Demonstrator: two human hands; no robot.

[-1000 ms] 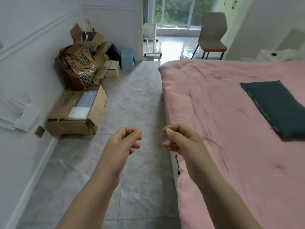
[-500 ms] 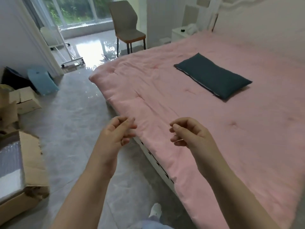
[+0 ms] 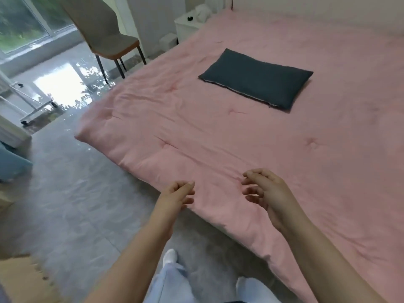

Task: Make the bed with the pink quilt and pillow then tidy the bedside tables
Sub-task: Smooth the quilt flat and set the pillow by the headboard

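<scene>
The pink quilt (image 3: 218, 132) lies spread over the whole bed, with light creases near its far left corner. A dark teal pillow (image 3: 256, 78) rests flat on the quilt, toward the head end. My left hand (image 3: 177, 196) hovers at the quilt's near edge, fingers loosely curled and holding nothing. My right hand (image 3: 265, 190) hangs just above the quilt, fingers spread and bent, empty. A white bedside table (image 3: 185, 25) stands at the far side of the bed with a small dark item and a white object on top.
A grey chair (image 3: 105, 36) stands beyond the bed's far left corner, near a window. A white wheeled rack (image 3: 26, 106) and a blue stool (image 3: 11, 165) sit at the left. A cardboard box corner (image 3: 24, 278) shows at bottom left. Grey tiled floor runs along the bed.
The view has swung right, from the floor and boxes onto the bed. Both hands now reach over the quilt's near edge, and the right hand's fingers have spread apart.
</scene>
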